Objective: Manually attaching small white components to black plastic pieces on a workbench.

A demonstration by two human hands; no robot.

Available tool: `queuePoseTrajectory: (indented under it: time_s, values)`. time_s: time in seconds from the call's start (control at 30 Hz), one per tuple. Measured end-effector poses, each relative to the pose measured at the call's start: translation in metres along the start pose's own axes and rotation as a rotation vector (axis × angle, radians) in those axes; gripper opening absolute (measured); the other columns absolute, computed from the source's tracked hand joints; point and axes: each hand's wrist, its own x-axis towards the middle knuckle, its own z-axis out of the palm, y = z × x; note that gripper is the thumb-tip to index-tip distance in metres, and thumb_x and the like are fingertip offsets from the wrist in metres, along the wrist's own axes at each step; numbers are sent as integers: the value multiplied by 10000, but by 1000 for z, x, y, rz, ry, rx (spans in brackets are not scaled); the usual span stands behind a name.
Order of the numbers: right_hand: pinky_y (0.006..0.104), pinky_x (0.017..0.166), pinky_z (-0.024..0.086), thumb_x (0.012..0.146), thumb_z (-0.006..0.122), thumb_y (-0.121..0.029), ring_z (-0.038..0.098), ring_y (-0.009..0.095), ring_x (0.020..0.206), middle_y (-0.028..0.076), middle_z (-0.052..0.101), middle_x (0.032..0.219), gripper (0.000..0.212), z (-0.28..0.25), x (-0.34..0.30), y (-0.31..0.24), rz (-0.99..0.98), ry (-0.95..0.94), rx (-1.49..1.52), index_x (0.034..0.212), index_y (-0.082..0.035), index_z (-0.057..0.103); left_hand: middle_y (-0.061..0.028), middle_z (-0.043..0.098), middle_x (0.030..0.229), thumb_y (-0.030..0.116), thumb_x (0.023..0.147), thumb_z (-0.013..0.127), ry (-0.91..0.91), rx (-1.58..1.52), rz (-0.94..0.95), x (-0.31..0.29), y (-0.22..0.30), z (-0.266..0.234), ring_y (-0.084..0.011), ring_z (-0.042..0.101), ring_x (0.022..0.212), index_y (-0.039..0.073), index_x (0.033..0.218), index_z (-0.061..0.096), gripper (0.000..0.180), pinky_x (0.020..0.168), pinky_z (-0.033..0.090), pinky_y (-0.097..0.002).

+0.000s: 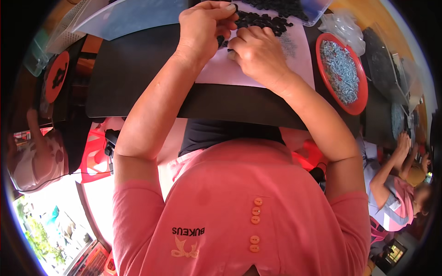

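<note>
My left hand (202, 25) is closed at the top of the work sheet, with a small black part (236, 8) pinched at the tip of its thumb. Close beside it on the right, my right hand (258, 50) has its fingers curled together low over the sheet. A dark bit shows at its fingertips, too small to name. Beyond both hands lies a heap of small black parts (264, 22), and a few more lie between the hands. Tiny silvery metal pieces (289, 44) are scattered on the pale pink sheet (299, 69) right of my right hand.
A red dish (361, 99) of small silvery metal pieces stands at the right, beside a clear plastic bag (345, 30). Translucent bins (138, 20) line the far side. Another red plate (57, 76) with black parts is at the left. Other people sit at both sides.
</note>
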Motion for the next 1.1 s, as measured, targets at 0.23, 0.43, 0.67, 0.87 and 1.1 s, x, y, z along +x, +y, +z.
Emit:
queuePoseTrajectory:
  time_s: [0.23,0.43,0.67,0.87,1.1]
  values:
    - [422,752,396,796,557,-149,594,268,836,99,640,854,177,-1,13,-13,-76,-95,-257,858,-45,686,-125,676,854,75,908,659,-23,107,125,-4,6,2,-170,616,684,-52,1002,630,161,600,477,-266]
    - [437,719,397,793,555,-158,594,278,788,95,614,831,144,1,13,-12,54,55,-182,818,-60,658,-118,674,802,41,866,679,83,38,197,-1,5,3,-191,647,666,-47,933,641,117,587,515,-282]
    - [272,645,481,904,584,-31,600,138,709,47,617,790,56,-19,25,-28,484,238,874,942,0,611,-161,653,867,60,928,582,-113,-239,71,-2,2,2,-249,650,831,-32,992,576,112,747,536,-358]
    - [315,649,484,892,610,-35,605,201,709,96,627,793,50,-6,22,-39,511,246,951,940,-23,606,-142,647,961,127,956,555,-84,-231,-37,-11,8,7,-306,650,945,6,1013,558,134,870,527,-404]
    - [411,627,507,828,646,-56,639,328,711,105,616,804,90,-11,20,-31,265,268,639,907,-72,606,-136,641,933,127,947,580,-94,-251,-52,-10,4,8,-295,646,901,12,1003,561,129,839,532,-399]
